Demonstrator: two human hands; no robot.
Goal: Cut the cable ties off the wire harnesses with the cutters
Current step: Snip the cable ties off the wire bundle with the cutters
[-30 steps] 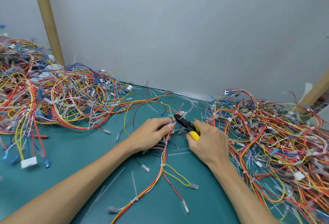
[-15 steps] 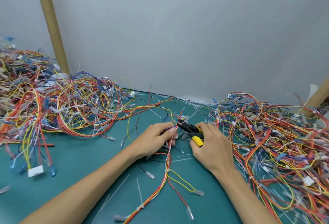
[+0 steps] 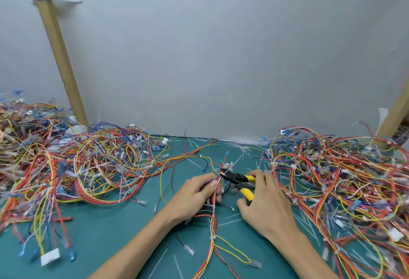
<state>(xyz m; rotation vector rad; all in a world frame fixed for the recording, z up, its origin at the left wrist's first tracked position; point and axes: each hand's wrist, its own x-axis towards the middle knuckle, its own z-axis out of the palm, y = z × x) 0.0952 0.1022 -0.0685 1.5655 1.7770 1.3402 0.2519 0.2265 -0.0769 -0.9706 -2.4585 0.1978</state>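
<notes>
The cutters (image 3: 235,178) are opening wider than before. Grip of right hand (image 3: 265,208) is holding this one tool; grip of left hand (image 3: 194,196) is pinching one harness (image 3: 213,223) between two wire heaps (image 3: 88,157).

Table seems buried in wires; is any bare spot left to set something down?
Barest: green mat between left wire pile and left forearm. The strip by the wall is littered with cut ties. Right wire pile crowds up to the right hand.

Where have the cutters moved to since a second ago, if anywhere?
No. The cutters sit with their tip at the same spot on the wire bundle, as far from the table's back edge; only their yellow handles have spread.
</notes>
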